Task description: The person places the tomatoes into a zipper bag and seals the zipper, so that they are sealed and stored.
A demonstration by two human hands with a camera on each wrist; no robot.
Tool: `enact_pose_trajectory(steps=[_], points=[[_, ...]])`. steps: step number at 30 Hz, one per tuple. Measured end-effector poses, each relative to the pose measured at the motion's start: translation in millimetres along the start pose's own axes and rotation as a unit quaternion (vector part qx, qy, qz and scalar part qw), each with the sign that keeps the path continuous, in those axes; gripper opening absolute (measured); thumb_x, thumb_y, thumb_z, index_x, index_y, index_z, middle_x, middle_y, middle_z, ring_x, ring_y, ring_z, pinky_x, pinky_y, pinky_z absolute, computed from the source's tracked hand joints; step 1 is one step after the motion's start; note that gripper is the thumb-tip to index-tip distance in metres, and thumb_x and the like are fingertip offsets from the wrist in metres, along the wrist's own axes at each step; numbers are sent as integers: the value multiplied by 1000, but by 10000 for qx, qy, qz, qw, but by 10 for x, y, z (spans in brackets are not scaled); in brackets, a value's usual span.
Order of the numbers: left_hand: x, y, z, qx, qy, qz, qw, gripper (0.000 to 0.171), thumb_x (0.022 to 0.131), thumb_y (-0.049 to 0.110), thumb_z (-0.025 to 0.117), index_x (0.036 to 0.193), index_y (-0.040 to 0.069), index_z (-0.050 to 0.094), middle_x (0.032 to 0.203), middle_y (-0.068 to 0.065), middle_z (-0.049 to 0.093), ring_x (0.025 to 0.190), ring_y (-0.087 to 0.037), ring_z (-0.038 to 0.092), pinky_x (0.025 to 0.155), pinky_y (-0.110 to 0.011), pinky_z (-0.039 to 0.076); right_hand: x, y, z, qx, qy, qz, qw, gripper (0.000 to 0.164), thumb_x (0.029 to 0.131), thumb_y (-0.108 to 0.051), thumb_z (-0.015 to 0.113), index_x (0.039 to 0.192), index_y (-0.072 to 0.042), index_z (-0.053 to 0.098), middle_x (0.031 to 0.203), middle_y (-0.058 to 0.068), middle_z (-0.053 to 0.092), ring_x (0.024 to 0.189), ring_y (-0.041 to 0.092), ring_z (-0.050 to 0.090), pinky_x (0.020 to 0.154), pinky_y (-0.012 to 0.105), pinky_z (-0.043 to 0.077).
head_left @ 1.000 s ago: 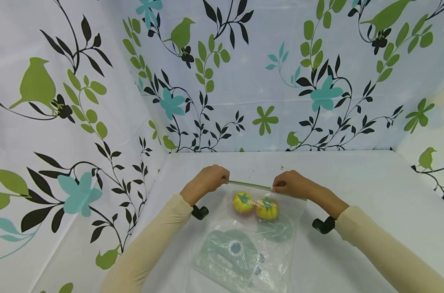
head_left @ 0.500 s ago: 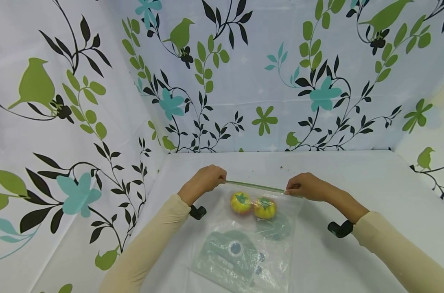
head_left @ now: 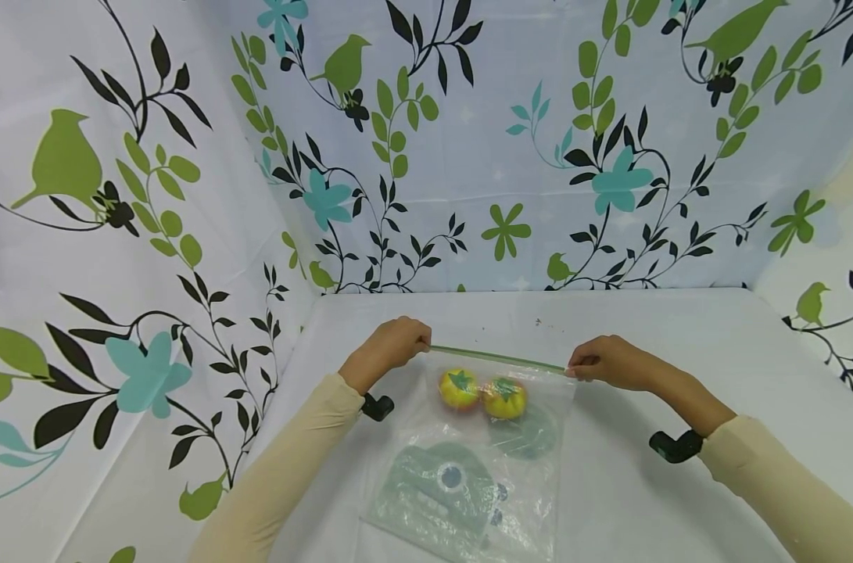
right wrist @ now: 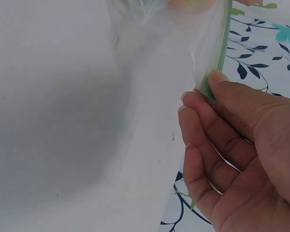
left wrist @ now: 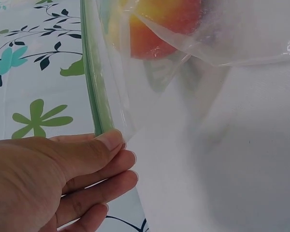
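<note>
A clear zip bag (head_left: 426,500) with pale green print lies on the white table, its green zip strip (head_left: 496,357) at the far end. Inside, near the strip, are two round yellow-and-red fruits with green star-shaped tops, the left fruit (head_left: 459,389) touching the right fruit (head_left: 505,398). My left hand (head_left: 391,350) pinches the strip's left end between thumb and forefinger, as the left wrist view shows up close. At the other end, my right hand (head_left: 614,364) pinches the bag's top corner; its remaining fingers curl loosely below the thumb in the right wrist view.
The white table (head_left: 679,328) runs back to a hanging cloth (head_left: 454,156) printed with leaves, birds and flowers. Another printed cloth (head_left: 208,156) hangs along the left side. Small dark specks dot the table beyond the bag.
My right hand has slid rightward along the zip strip, from about its middle to the right end. My left hand keeps its hold on the left end.
</note>
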State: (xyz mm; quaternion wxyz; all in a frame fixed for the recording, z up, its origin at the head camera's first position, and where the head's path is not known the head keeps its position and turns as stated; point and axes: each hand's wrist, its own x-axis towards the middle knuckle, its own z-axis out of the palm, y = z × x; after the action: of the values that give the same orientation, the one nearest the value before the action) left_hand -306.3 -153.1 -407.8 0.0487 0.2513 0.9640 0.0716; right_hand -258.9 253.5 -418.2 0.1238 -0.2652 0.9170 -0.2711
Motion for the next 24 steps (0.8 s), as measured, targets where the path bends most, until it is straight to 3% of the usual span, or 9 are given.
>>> enact_pose_trajectory(steps=[11,18,24], points=[[9,4,13,-74,19,37,10000,10,103,16,69,101,11,77,101,-1,76,84,-16,60,79,-35,53,4,-3,7,37,59,52,10000,10,102,-20,72,101,-13,79,90,0,73,82,13,61,73,32,54],[-12,-16,45,-217,121,23,9997,13,105,13,66,112,9,76,112,-5,76,100,-21,68,90,-41,56,34,-34,43,44,89,166,9998,13,102,-21,72,104,-10,78,91,-1,74,83,14,63,74,33,55],[-68,-7,93,-405,316,-123,9986,27,109,20,59,129,5,69,125,-12,71,116,-28,67,101,-45,54,20,-62,52,-197,309,121,9993,19,103,-21,70,111,-6,78,95,0,75,84,14,65,74,34,57]])
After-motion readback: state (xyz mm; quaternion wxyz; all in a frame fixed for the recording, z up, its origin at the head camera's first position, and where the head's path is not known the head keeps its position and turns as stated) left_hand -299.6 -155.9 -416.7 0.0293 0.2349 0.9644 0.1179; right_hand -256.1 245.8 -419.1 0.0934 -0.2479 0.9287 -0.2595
